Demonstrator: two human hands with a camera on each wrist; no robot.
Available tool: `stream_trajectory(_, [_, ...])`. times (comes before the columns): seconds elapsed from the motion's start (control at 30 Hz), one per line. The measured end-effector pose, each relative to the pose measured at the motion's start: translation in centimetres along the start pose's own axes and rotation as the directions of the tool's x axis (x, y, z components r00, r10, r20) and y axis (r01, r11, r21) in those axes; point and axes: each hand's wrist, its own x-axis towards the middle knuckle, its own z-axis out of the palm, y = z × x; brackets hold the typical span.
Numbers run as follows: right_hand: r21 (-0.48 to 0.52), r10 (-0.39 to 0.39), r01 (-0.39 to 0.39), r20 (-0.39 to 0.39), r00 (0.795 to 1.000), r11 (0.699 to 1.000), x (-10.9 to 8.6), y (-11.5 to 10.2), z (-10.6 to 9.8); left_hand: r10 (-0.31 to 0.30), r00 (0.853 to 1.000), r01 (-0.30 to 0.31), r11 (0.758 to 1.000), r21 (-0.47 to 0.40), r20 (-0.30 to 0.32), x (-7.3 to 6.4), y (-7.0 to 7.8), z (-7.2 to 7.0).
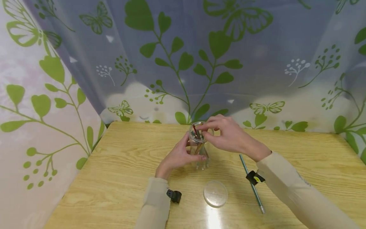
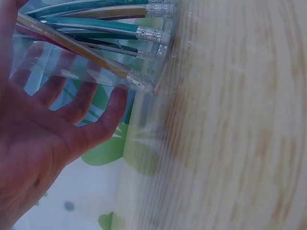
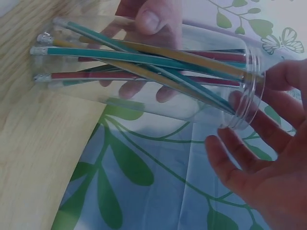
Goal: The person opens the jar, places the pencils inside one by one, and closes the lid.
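A clear jar [image 1: 202,163] stands upright on the table, with several pencils [image 3: 144,60] in teal, yellow and red inside, their eraser ends at its bottom. My left hand [image 1: 178,156] grips the jar, thumb in front and fingers around the far side. My right hand [image 1: 228,135] is at the jar's open mouth, with fingers spread around the rim and at least one fingertip just inside, near the pencil tips. No pencil is seen lifted in it. In the left wrist view the pencils' metal bands and erasers [image 2: 160,36] show through the jar wall.
A round clear lid [image 1: 215,194] lies on the wooden table [image 1: 120,190] in front of the jar. One teal pencil [image 1: 256,197] lies to the right, partly under the right wrist's black camera strap. A leaf-patterned curtain [image 1: 183,79] hangs behind the table's far edge.
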Motion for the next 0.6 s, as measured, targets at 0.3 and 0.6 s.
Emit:
stream_trajectory(0.3, [0.054, 0.059, -0.062, 0.057, 0.997, 0.997, 0.2, -0.2, -0.5, 0.014, 1.000, -0.014, 1.000, 0.001, -0.006, 0.1, 0.0, 0.0])
stream_trajectory(0.6, [0.156, 0.130, -0.118, -0.066, 0.989, 0.981, -1.8, 0.8, -1.6, -0.021, 1.000, 0.021, 1.000, -0.010, -0.009, -0.1, -0.1, 0.0])
